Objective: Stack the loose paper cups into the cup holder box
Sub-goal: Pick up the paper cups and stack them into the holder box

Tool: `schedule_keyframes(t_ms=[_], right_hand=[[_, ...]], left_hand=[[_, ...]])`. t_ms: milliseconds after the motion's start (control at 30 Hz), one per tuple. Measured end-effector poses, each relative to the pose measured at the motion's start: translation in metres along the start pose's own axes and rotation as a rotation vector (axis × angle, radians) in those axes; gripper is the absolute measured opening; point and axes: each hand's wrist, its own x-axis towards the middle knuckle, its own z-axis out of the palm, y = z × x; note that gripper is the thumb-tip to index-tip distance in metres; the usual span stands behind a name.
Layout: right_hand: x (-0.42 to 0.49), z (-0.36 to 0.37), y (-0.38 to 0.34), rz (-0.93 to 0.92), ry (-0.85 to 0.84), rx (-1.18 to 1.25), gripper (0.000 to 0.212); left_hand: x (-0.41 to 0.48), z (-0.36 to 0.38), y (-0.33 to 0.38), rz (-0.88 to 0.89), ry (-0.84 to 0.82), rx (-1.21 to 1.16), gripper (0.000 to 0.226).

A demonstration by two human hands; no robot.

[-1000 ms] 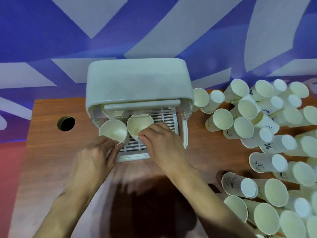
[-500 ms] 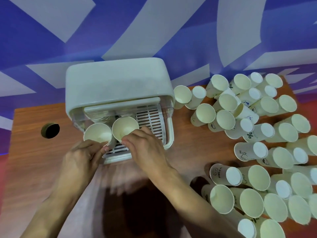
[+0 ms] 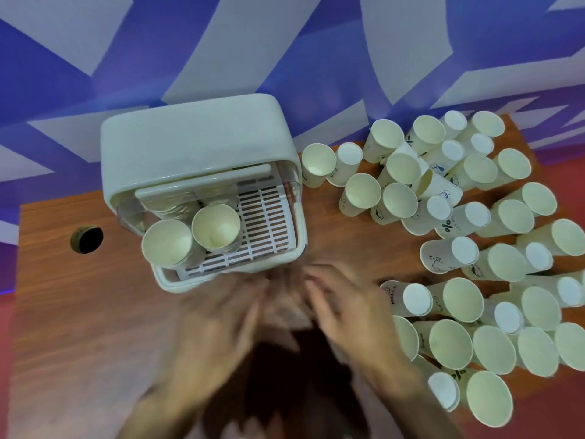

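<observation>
The white cup holder box point(image 3: 196, 137) stands at the back left of the wooden table, its slatted tray point(image 3: 269, 223) pulled out toward me. Two stacks of paper cups stand upright on the tray's left side: one cup stack point(image 3: 167, 243) at the front left corner and a second cup stack point(image 3: 217, 228) beside it. Several loose paper cups point(image 3: 468, 236) lie on their sides across the right half of the table. My left hand point(image 3: 221, 318) and my right hand point(image 3: 351, 308) are blurred, just in front of the tray, fingers loose and holding nothing.
A round cable hole point(image 3: 87, 239) sits in the wooden table point(image 3: 79, 312) left of the box. The table's back edge meets a blue and white patterned wall. Loose cups reach the table's right edge and front right corner.
Both hands have let go of the two cup stacks and pulled back toward me and to the right. The stacks stay on the tray. My view has shifted right.
</observation>
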Motion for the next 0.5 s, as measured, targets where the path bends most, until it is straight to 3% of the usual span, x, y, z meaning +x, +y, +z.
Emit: schedule_keyframes(t_ms=[167,300,500], right_hand=[[-0.029,-0.055,0.083,0.338,-0.128,-0.473,0.021],[-0.022,-0.065,0.113,0.470,-0.264,-0.534,0.031],[-0.014,-0.059,0.111,0.565,-0.363,-0.380,0.039]], left_hand=[[-0.010,0.090,0.049,0.402,-0.390,-0.114,0.036],[-0.002,0.124,0.067,0.564,-0.577,-0.083,0.060],[0.002,0.136,0.070,0.653,-0.497,0.024,0.006]])
